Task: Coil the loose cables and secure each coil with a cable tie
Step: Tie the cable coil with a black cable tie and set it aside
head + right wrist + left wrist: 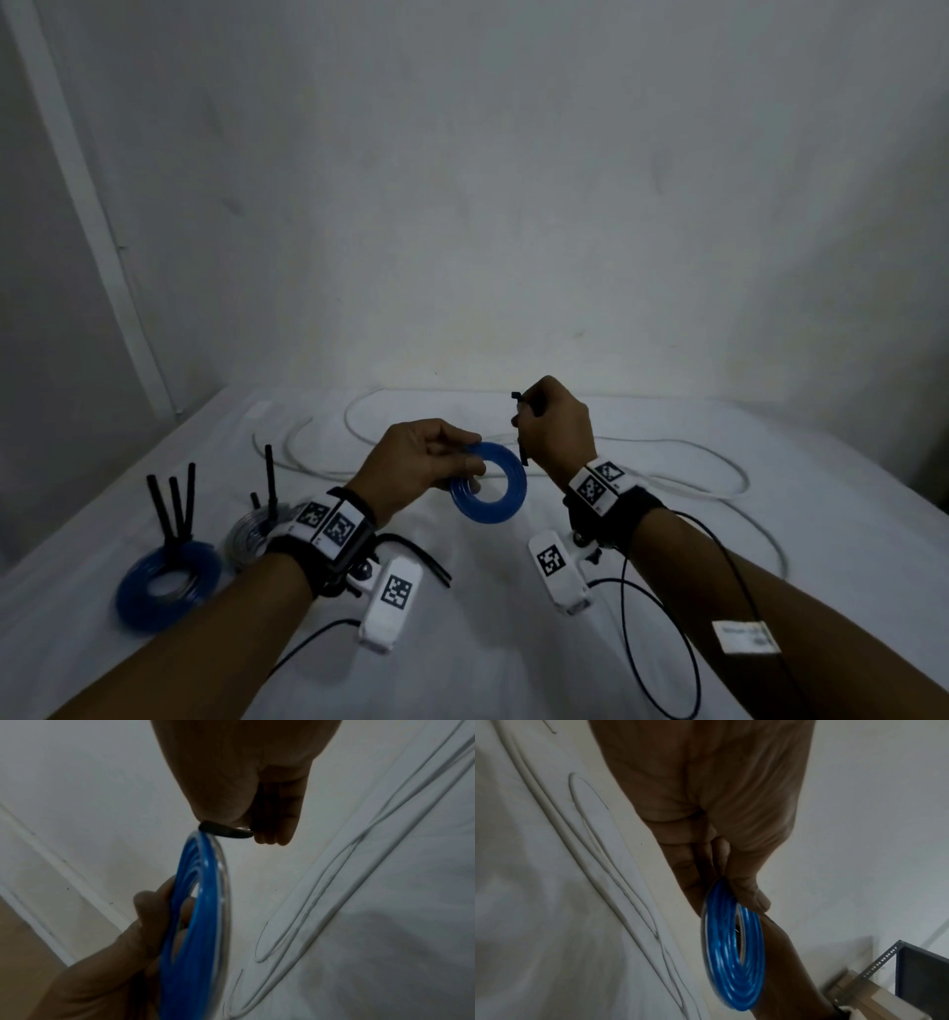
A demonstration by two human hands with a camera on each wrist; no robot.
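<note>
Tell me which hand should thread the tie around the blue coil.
Right. The right hand already pinches the black cable tie at the blue coil's rim; the left hand is occupied holding that coil.

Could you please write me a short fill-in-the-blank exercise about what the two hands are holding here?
1. The left hand holds a coil coloured ____.
2. The right hand pinches a black cable ____.
3. The loose cable lying uncoiled on the cloth is ____.

Missing words: blue; tie; white

A white-sheeted table point(565, 642) bears two tied coils point(167, 583), loose white cable point(719, 462).
</note>
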